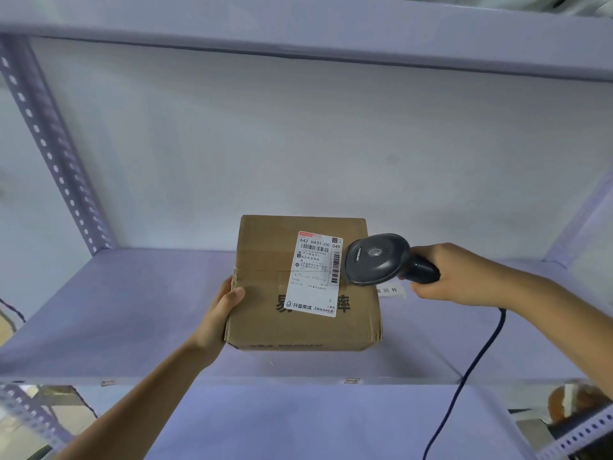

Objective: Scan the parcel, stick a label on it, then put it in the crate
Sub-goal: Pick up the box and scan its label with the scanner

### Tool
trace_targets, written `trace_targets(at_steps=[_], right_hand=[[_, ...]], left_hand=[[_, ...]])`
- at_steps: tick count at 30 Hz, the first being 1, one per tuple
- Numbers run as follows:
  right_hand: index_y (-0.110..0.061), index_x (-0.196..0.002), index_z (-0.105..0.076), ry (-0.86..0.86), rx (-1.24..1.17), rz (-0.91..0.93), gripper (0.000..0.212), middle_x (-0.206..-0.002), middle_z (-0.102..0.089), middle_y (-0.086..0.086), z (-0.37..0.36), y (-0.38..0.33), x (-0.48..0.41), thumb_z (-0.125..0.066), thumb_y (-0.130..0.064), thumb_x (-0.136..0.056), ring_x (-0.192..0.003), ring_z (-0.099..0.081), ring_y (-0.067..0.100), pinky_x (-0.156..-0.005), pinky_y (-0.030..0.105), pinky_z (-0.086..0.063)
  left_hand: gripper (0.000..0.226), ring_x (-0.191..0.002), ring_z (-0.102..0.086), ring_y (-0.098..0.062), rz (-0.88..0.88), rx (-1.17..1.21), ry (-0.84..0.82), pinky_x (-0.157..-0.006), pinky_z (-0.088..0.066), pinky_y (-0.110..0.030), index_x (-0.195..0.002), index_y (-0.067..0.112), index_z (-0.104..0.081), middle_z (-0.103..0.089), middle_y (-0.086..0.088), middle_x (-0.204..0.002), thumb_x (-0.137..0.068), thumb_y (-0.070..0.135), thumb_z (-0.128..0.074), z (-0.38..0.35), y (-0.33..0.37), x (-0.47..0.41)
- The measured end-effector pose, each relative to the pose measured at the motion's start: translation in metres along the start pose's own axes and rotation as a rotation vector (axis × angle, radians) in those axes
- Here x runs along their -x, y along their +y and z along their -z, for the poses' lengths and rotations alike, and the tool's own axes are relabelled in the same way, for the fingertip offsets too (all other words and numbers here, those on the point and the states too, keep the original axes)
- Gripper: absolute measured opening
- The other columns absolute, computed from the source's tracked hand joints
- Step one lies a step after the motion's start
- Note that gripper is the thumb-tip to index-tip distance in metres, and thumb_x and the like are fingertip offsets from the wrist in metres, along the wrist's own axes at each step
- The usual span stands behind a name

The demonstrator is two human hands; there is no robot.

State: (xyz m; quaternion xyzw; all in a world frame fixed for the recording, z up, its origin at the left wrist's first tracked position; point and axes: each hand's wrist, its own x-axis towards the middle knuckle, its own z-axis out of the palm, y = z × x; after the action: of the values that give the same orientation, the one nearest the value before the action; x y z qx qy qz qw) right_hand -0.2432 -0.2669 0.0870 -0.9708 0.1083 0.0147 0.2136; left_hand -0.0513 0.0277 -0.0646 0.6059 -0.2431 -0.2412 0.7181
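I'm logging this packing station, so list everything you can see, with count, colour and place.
parcel: one, brown cardboard, held above the shelf, centre
shipping label: one, white, on the parcel's top face
barcode scanner: one, dark grey, at the label's right edge
scanner cable: one, dark, trailing down right
shelf: one, pale lilac, under the parcel
paper tag: one, white, on the shelf beside the parcel
left hand: grips the parcel's left side
right hand: grips the scanner handle
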Motion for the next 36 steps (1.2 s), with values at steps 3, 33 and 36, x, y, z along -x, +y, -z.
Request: trace_targets(at_steps=[3, 33, 36], right_hand=[[-0.021, -0.092, -0.064, 0.005, 0.006, 0.011, 0.017, -0.074, -0.062, 0.009, -0.001, 0.001, 0.0, -0.059, -0.01, -0.08, -0.053, -0.042, 0.01, -0.054, 0.023, -0.035], [-0.009, -0.084, -0.056, 0.369, -0.705, -0.52, 0.013, -0.063, -0.053, 0.009, -0.041, 0.097, -0.021, -0.062, -0.019, -0.089, -0.038, -0.047, 0.018, -0.042, 0.027, -0.042], [-0.006, -0.089, -0.056, 0.389, -0.681, -0.609, 0.012, -0.066, -0.053, 0.012, -0.063, 0.114, -0.029, -0.06, -0.017, -0.09, -0.041, -0.049, 0.023, -0.046, 0.03, -0.044]], left_hand=[[0.074, -0.125, -0.054, -0.033, 0.006, 0.0, 0.008, -0.104, -0.042, -0.055, -0.139, 0.018, -0.044, -0.056, -0.012, -0.137, -0.073, 0.05, -0.055, 0.0, 0.0, 0.0], [0.073, -0.12, -0.058, -0.031, -0.001, 0.018, -0.012, -0.093, -0.049, -0.044, -0.137, 0.022, -0.047, -0.06, -0.01, -0.134, -0.071, 0.053, -0.054, 0.0, -0.002, -0.003], [0.073, -0.12, -0.058, -0.029, 0.0, 0.028, -0.012, -0.09, -0.05, -0.041, -0.137, 0.023, -0.047, -0.06, -0.009, -0.134, -0.071, 0.054, -0.054, 0.001, -0.004, -0.003]])
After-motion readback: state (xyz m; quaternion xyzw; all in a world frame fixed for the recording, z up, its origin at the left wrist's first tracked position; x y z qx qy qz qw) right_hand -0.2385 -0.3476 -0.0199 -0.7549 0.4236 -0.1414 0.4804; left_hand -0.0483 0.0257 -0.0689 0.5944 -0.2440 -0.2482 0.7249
